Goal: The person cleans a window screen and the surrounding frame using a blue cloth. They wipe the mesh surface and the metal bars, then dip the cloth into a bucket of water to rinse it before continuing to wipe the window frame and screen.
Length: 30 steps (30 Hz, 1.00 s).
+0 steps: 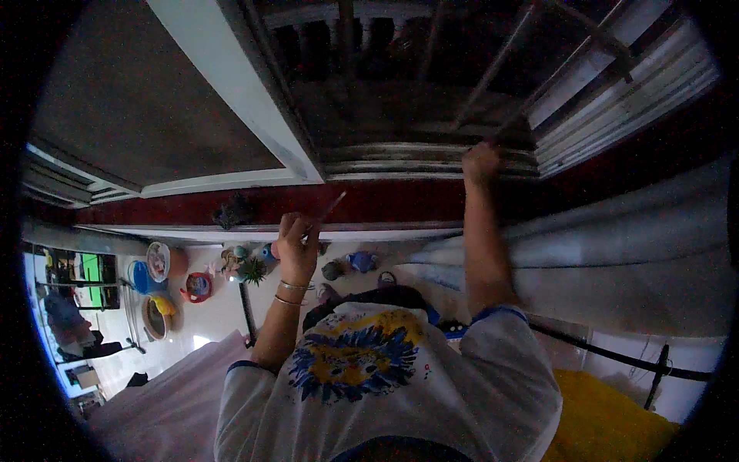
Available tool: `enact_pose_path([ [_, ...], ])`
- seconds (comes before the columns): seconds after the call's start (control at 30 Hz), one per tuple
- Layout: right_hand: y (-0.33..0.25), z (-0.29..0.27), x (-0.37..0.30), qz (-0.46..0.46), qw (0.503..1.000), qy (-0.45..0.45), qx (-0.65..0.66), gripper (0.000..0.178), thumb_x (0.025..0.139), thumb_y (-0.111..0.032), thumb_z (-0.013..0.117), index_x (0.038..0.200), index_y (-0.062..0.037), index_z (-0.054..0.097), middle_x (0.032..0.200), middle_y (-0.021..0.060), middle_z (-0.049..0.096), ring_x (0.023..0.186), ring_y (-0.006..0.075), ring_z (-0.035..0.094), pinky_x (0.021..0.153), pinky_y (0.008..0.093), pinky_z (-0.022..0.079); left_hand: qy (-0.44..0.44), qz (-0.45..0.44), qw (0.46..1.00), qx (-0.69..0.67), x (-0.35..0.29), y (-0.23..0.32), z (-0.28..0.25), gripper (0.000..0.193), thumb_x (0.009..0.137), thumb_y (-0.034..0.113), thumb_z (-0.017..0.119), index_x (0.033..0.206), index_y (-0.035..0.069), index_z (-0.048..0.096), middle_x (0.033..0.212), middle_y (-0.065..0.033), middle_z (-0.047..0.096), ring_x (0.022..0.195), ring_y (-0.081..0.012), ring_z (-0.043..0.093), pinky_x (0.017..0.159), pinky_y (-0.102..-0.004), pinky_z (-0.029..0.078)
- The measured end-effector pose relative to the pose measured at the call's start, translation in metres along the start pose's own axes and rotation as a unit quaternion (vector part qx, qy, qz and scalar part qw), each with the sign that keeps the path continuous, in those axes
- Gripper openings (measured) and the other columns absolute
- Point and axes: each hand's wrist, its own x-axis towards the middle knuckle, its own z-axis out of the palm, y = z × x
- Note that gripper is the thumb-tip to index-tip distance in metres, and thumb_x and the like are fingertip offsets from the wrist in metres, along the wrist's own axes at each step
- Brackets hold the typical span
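Note:
My left hand (296, 246), with bangles on the wrist, is closed around a thin stick with a pale tip (336, 203). The stick slants up to the right over the dark red window sill (400, 202); its exact kind is too blurred to tell. My right hand (482, 163) reaches farther out, fingers curled, at the right part of the pale window track (408, 158). Whatever those fingers may hold cannot be made out. Beyond the track stand metal window bars (496, 69). To the left is a white-framed sliding window panel (246, 92).
A small dark object (231, 212) sits on the sill left of my left hand. Below are a potted plant (252, 269), a blue bucket (139, 276) and other containers. A pale curtain (616, 246) hangs at the right, above a yellow cloth (608, 412). A pinkish cover (177, 400) lies lower left.

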Motion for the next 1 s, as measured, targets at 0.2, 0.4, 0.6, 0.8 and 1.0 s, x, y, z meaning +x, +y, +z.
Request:
enact_pose_path([
  [0.2,-0.062,0.012,-0.025,-0.040,0.987,-0.112,0.111,0.020,0.071,-0.022,0.061,0.077,-0.0040,0.067,0.083,0.0153,0.063,0.080,0.0337,0.061,0.069,0.0430,0.049,-0.015,-0.035,0.999,-0.016,0.000,0.001,-0.004,0.010,0.073,-0.002,0.062,0.082,0.002,0.059,0.088,-0.0102,0.053,0.073,-0.0231,0.056,0.062,-0.0305,0.047],
  [0.4,-0.145,-0.028,-0.065,-0.085,0.972,-0.099,0.193,0.021,0.072,-0.019,0.060,0.083,-0.0019,0.067,0.095,0.0162,0.061,0.098,0.0356,0.054,0.082,0.0534,0.042,-0.007,-0.038,0.999,-0.028,0.001,-0.006,-0.016,0.009,0.074,-0.001,0.063,0.082,0.002,0.059,0.088,-0.0102,0.053,0.072,-0.0231,0.056,0.062,-0.0317,0.047],
  [0.6,-0.187,-0.054,-0.085,-0.174,0.950,-0.168,0.199,0.030,0.066,-0.018,0.066,0.089,0.0006,0.064,0.095,0.0179,0.061,0.091,0.0348,0.058,0.081,0.0465,0.046,0.021,0.018,1.000,-0.004,0.002,-0.018,-0.032,0.009,0.075,0.000,0.063,0.083,0.001,0.058,0.088,-0.0108,0.053,0.071,-0.0235,0.056,0.062,-0.0322,0.047],
  [0.8,-0.215,-0.011,-0.094,-0.137,0.913,-0.193,0.333,0.019,0.066,-0.008,0.061,0.084,-0.0037,0.064,0.096,0.0170,0.061,0.091,0.0331,0.058,0.078,0.0390,0.047,0.019,-0.013,1.000,0.008,0.003,-0.017,-0.038,0.009,0.074,-0.001,0.063,0.081,0.002,0.058,0.088,-0.0113,0.053,0.070,-0.0243,0.055,0.060,-0.0332,0.046],
  [1.0,-0.211,0.052,-0.069,-0.068,0.751,-0.241,0.611,0.015,0.070,-0.005,0.060,0.085,-0.0073,0.063,0.093,0.0086,0.062,0.088,0.0241,0.057,0.078,0.0341,0.045,0.020,-0.088,0.995,-0.037,-0.009,-0.016,-0.024,0.009,0.072,0.004,0.065,0.079,0.004,0.059,0.086,-0.0103,0.054,0.070,-0.0262,0.056,0.058,-0.0350,0.045],
])
